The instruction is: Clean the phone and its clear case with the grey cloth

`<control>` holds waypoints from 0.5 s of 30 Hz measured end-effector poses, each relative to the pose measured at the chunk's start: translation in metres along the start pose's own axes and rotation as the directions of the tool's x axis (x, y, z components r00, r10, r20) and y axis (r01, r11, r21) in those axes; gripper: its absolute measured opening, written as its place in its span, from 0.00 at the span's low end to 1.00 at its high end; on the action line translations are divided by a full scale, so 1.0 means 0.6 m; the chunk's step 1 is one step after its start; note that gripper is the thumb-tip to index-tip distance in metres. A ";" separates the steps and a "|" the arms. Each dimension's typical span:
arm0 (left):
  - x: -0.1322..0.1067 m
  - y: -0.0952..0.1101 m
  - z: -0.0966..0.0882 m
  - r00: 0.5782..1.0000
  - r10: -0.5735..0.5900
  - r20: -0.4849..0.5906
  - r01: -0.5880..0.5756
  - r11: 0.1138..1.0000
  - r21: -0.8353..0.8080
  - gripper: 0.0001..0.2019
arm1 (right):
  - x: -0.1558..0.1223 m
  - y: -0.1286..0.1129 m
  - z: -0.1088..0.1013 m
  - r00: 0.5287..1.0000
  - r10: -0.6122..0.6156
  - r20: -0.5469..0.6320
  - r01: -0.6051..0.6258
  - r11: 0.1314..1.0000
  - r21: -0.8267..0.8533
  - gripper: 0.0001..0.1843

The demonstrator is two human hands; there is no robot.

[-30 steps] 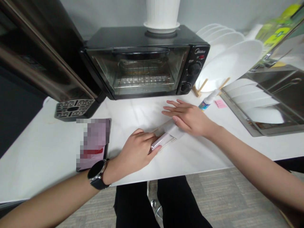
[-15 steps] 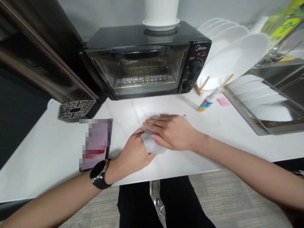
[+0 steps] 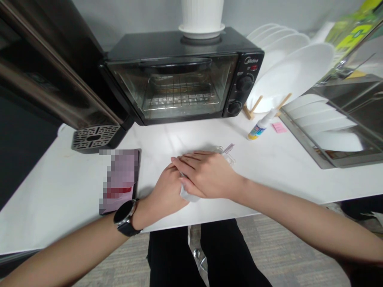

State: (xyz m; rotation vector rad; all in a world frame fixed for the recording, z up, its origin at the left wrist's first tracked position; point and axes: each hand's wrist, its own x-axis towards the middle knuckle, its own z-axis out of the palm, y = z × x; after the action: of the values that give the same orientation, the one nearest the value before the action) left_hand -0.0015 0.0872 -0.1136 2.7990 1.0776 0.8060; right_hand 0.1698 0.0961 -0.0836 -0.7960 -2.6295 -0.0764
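Note:
My right hand (image 3: 208, 175) lies flat, fingers stretched out, on a white wipe (image 3: 186, 195) whose corner shows under the thumb. Beneath it is a clear case with a pink edge (image 3: 228, 150), and only the case's far end sticks out to the right. My left hand (image 3: 164, 195), with a black watch (image 3: 125, 217) on the wrist, grips the near end of the case. Its fingertips are hidden under my right hand. Everything rests on the white counter (image 3: 269, 171).
A black toaster oven (image 3: 182, 75) stands behind, with a white pot on top. A dark appliance with a drip grille (image 3: 92, 137) is at the left. A phone (image 3: 121, 179) lies left of my hands. At the right are a small white bottle (image 3: 260, 127), a pink note (image 3: 279, 127), racked white plates (image 3: 287, 75) and a steel sink (image 3: 344, 131).
My right hand has slid the wipe leftward along the case, from its far end to over my left fingers. The case's far end now shows. My left hand stayed put.

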 end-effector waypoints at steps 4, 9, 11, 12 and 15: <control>0.002 0.003 -0.008 0.995 0.016 0.103 -0.014 1.000 -0.012 0.08 | -0.023 0.064 -0.018 0.993 0.110 0.051 -0.109 0.994 -0.019 0.29; 0.005 0.009 -0.017 0.983 -0.022 0.184 0.024 1.000 -0.012 0.12 | -0.055 0.147 -0.040 0.963 0.255 0.085 -0.254 0.967 -0.022 0.32; 0.005 0.009 -0.015 0.985 -0.025 0.171 0.028 0.999 -0.016 0.11 | -0.048 0.128 -0.037 0.972 0.222 0.081 -0.222 0.975 -0.006 0.31; 0.005 0.008 -0.014 0.988 -0.017 0.157 0.021 1.000 -0.021 0.10 | -0.040 0.108 -0.032 0.978 0.195 0.074 -0.195 0.981 -0.002 0.30; 0.005 0.005 -0.009 0.996 0.024 0.084 -0.021 0.999 -0.032 0.10 | -0.013 0.037 -0.016 0.993 0.107 0.052 -0.107 0.994 -0.005 0.27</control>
State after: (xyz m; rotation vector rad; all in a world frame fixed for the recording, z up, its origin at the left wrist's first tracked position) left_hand -0.0004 0.0858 -0.1068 2.7964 1.0143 0.6930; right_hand 0.1914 0.1092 -0.0792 -0.9498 -2.6299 -0.0300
